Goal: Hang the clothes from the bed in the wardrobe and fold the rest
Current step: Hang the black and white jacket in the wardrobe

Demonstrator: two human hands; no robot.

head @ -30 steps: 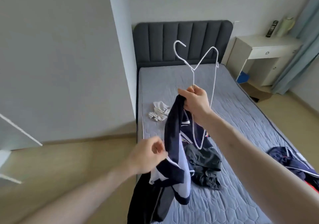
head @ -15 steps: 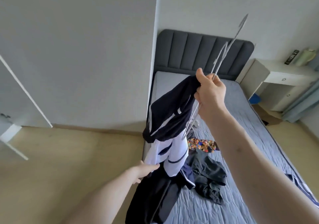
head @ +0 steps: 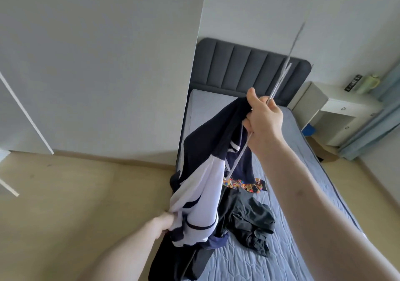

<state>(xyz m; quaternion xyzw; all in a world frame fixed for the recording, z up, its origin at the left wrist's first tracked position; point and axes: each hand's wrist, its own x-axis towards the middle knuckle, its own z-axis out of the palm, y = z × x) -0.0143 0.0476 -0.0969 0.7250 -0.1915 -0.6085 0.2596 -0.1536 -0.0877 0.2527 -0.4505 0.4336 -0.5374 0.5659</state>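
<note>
Nearest the camera, two bare forearms reach fwd from the bottom edge. The left hand (head: 163,223), low and left of centre, pinches a fold of white fabric on a navy-and-white jacket (head: 202,172); its fingertips are buried in the cloth, so exact finger positions can't be told. The jacket hangs in a bunched column over the bed's near corner, its dark lower part dropping out of frame. Higher and to the right, the right hand (head: 263,120) is curled round a thin white wire hanger (head: 279,83) along w/ the jacket's dark top edge, thumb up. The hanger is seen edge-on, its hook end blurred against the wall above; a lower stretch of wire runs down inside the garment. Just beyond, on the grey-blue bed (head: 303,226), lie crumpled black clothes (head: 252,222) and a bright patterned item (head: 242,183), partly hidden behind the jacket. Farther back: a dark padded headboard (head: 249,64), then a white bedside table (head: 337,112) at right w/ small items on top, a curtain beside it. White panels at far left may be wardrobe doors. Judged step: getting the jacket seated on the hanger. To do it well, prob. keep the right hand's hold firm at the neck, use the left to draw the fabric down and spread it so each shoulder sits over a wire arm, and check the hook stays free of cloth.
</note>
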